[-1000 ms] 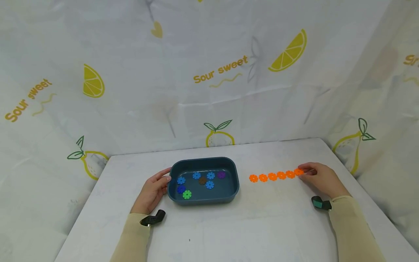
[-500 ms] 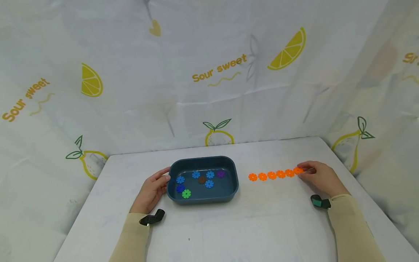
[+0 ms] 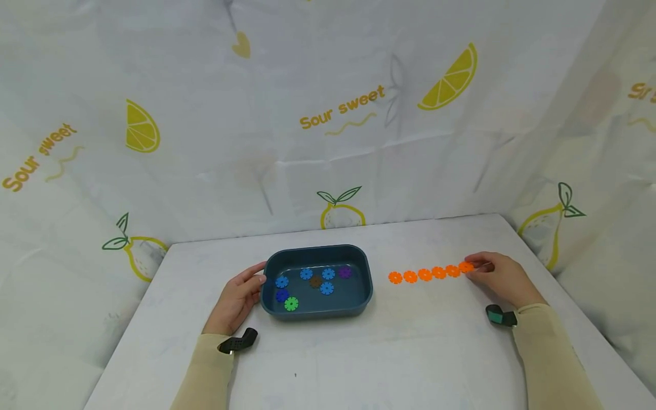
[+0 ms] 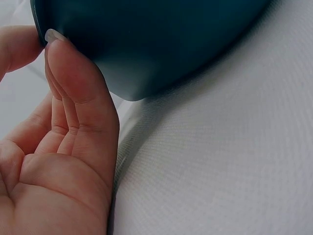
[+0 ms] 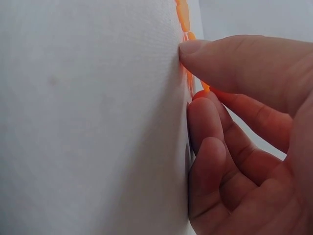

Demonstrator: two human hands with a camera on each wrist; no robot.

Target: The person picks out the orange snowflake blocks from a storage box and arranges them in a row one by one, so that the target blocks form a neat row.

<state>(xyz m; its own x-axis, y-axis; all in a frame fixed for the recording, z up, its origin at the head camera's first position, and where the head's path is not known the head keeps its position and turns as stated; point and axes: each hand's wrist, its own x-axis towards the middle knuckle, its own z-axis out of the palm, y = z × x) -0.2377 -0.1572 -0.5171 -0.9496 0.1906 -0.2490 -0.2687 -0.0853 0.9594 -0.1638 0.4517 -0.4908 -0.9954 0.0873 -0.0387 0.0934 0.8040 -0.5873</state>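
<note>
With thumb and fingers, my left hand [image 3: 237, 300] grips the left end of a dark teal plastic basin [image 3: 320, 312]; the left wrist view shows the thumb against its wall [image 4: 146, 63]. Inside lie several notched snowflake discs: light blue, a dark blue disc [image 3: 282, 295], a green disc [image 3: 291, 303], a brown disc [image 3: 315, 282] and a purple disc [image 3: 345, 271]. To the basin's right, orange snowflake discs [image 3: 425, 275] form a slightly slanting row on the table. My right hand [image 3: 504, 279] pinches the orange disc [image 3: 466, 266] at the row's right end, partly hidden by fingers in the right wrist view.
A white cloth covers the table [image 3: 389, 353]. Behind and at both sides hangs a white curtain [image 3: 230, 171] printed with lemons and words. A black wrist device [image 3: 238, 341] sits on the left wrist, another [image 3: 501, 316] on the right.
The whole scene shifts slightly in the head view. Both hands, the basin and the orange row keep their places relative to each other.
</note>
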